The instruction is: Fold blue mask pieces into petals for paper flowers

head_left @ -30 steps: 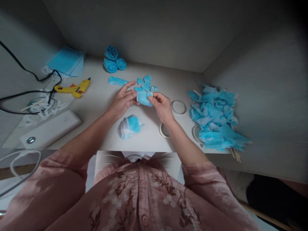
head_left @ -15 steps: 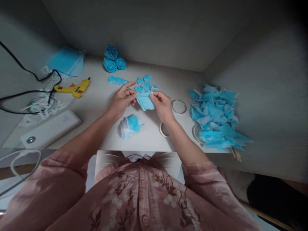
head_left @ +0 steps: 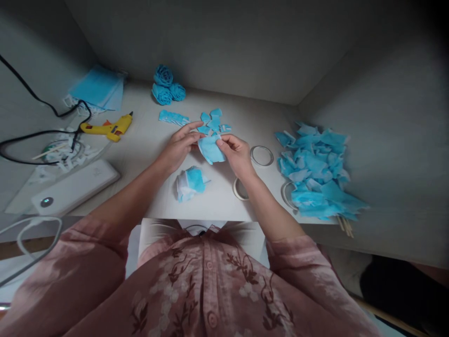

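light-blue, roughly square piece of thin fabric (head_left: 211, 150): one, held above the pale, flat tabletop (head_left: 249, 112). right hand (head_left: 239, 153): thumb and fingers pinching its upper right corner. left hand (head_left: 178, 147): fingers closed at its upper left corner, contact partly hidden. hazard: uneven pulling might crease or tear it.

Thin light-blue squarish cloth sheet (head_left: 212, 150): matt, lightly creased, nonwoven look. Round blue cloth rosettes (head_left: 162, 93): crinkled, matt. Yellow plastic glue gun (head_left: 121, 126): smooth. White oblong plastic power bank (head_left: 77, 186): smooth, faint sheen. Pale flat table (head_left: 217, 201): smooth. Thin tan sticks (head_left: 345, 226): bare wood.
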Demonstrator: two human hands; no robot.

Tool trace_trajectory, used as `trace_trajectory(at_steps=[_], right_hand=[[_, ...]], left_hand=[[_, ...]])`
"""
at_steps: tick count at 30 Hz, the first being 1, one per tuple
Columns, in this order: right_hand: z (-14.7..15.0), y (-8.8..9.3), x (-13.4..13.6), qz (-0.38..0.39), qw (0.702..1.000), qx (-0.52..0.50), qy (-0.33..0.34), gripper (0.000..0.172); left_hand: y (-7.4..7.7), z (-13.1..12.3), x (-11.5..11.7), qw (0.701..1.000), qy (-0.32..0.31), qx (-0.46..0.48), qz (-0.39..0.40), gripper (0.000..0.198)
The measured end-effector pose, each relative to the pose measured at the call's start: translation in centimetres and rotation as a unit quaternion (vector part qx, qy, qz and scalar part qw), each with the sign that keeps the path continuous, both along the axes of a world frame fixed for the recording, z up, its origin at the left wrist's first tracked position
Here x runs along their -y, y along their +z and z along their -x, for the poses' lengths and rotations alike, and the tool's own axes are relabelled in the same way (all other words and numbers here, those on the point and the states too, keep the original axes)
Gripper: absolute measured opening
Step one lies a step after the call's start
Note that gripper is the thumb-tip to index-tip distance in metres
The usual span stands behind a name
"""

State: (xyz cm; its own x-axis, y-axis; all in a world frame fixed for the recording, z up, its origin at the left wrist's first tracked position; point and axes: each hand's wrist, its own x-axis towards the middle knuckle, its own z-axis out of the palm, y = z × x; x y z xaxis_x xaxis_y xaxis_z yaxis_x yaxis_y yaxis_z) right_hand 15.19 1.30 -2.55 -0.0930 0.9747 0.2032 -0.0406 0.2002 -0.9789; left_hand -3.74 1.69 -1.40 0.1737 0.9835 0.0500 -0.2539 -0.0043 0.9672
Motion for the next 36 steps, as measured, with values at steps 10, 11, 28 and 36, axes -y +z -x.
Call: trace_trajectory(at_steps=[10, 11, 28, 36], right_hand=[[0.1, -0.2, 0.1, -0.01, 0.999, 0.033, 0.014, 0.045], [0.1, -0.2, 0.1, -0.013, 0.999, 0.034, 0.014, 0.045], [-0.5, -0.1, -0.5, -0.027, 0.999, 0.031, -0.026, 0.043], [-0.5, 0.4, 0.1, -0.109, 0.986, 0.112, -0.063, 0.037]], left_hand=[[-0.3, 0.1, 0.0, 0.999, -0.018, -0.005, -0.032, 0.053], [-0.3, 0.1, 0.0, 0.999, -0.019, -0.007, -0.034, 0.054], [0.2, 0.2, -0.1, 0.996, 0.087, 0.021, -0.012, 0.022], [0.9, -0.5, 1.4, 0.999, -0.034, -0.034, 0.019, 0.023]])
